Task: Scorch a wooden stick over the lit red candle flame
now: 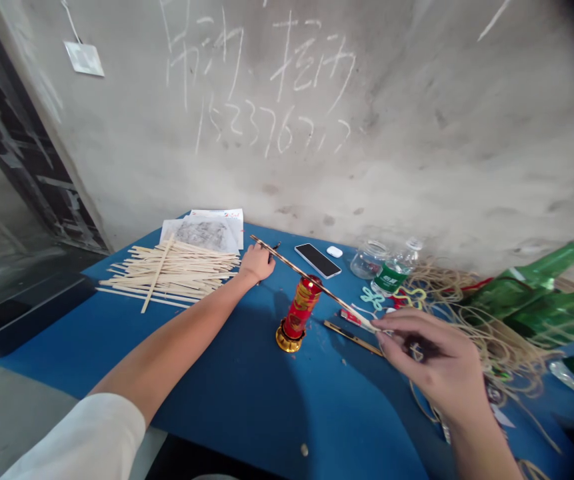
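My right hand (431,353) pinches the pale end of a long thin wooden strip (339,301) between thumb and fingers. The strip slants up to the left, across the top of a red candle (303,310) with gold patterns on a gold base; its far part is darkened and mottled. I cannot make out a flame. Further back, my left hand (257,263) is closed around a dark, thin, pen-like tool (273,252), whose kind I cannot tell. Beside the candle lie a dark-and-tan strip (351,337) and a small red-and-white packet (351,317).
A pile of pale wooden strips (181,270) lies left, before papers (217,230). Behind the candle are a phone (317,260), a white case (334,252), a glass jar (367,260) and a plastic bottle (394,270). Tangled cord (507,373) and green bottles (531,287) crowd the right.
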`<control>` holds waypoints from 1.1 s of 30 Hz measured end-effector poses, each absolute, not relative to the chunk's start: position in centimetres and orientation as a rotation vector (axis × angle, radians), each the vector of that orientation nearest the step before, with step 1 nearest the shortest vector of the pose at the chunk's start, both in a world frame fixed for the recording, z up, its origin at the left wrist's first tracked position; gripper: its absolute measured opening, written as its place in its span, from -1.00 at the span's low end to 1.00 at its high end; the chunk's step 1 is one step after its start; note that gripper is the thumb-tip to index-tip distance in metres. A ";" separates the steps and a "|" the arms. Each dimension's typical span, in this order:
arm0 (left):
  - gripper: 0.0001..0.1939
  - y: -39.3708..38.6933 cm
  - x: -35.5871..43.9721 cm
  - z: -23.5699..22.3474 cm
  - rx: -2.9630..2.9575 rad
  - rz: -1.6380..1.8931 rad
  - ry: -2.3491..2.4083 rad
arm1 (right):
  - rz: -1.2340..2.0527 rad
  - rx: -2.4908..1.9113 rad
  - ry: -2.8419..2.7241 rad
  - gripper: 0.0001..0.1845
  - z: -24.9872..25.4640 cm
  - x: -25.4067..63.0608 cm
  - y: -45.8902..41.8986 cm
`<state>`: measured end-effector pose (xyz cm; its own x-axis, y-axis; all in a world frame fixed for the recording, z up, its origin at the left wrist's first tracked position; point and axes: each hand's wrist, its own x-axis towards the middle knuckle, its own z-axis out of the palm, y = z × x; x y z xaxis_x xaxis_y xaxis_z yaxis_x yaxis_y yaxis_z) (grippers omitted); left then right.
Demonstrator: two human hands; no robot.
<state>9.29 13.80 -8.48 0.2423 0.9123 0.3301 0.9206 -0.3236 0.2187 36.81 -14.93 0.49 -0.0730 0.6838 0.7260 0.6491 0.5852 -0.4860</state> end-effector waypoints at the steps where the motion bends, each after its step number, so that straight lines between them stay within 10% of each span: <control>1: -0.70 13.7 9.3 -8.4 -2.458 -0.631 -1.816 | 0.037 -1.100 -1.763 -0.88 0.5 36.9 -14.9; 33: -0.70 14.3 9.0 -9.2 -2.467 -0.662 -1.795 | -0.006 -1.058 -1.788 -0.81 0.3 40.3 -15.4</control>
